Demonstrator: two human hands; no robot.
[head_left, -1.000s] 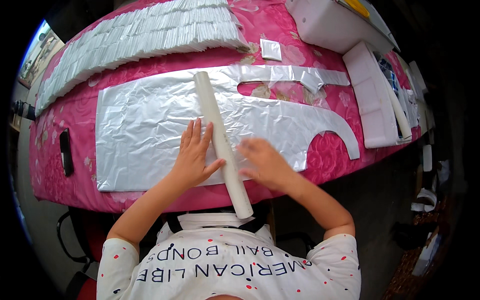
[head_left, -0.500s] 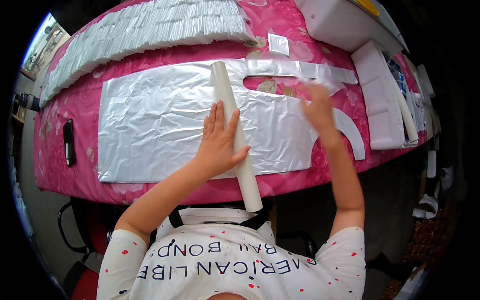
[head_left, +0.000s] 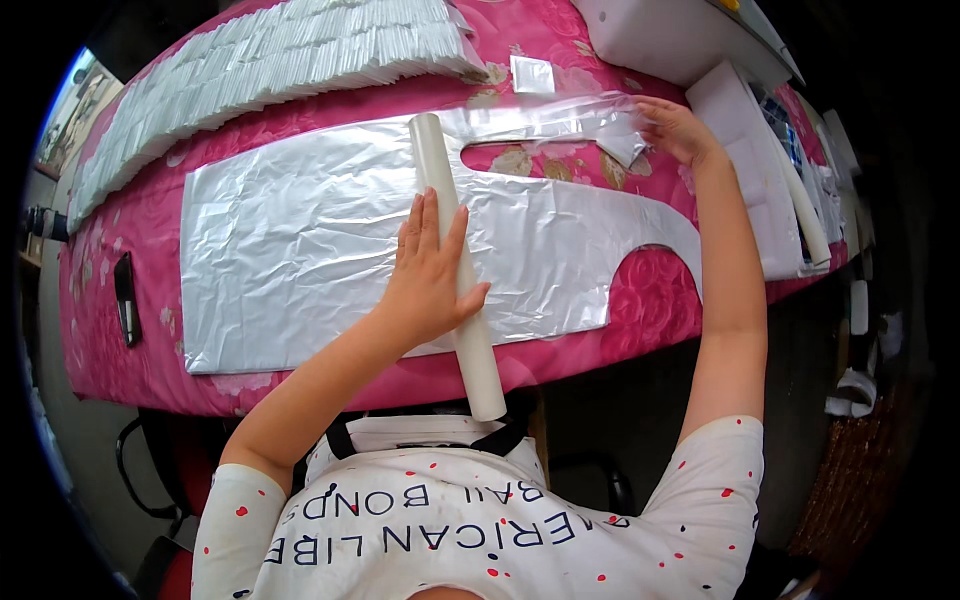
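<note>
Left hand pinning a white tube on a clear plastic sheet, right hand out at the sheet's far strap.

The left hand (head_left: 428,275) lies flat, fingers spread and unclenched, pressing on the white tube (head_left: 456,265), which runs from 12 to 6 o'clock under the palm and overhangs the table's near edge. The clear plastic sheet (head_left: 300,260) lies spread on the pink floral tablecloth (head_left: 130,215) beneath the tube. At 2 o'clock from the left hand, well apart, the right hand (head_left: 672,130) rests on the sheet's strap end (head_left: 620,140); whether its fingers pinch the plastic I cannot tell. A long stack of folded plastic pieces (head_left: 270,60) lies at 11 o'clock.
</note>
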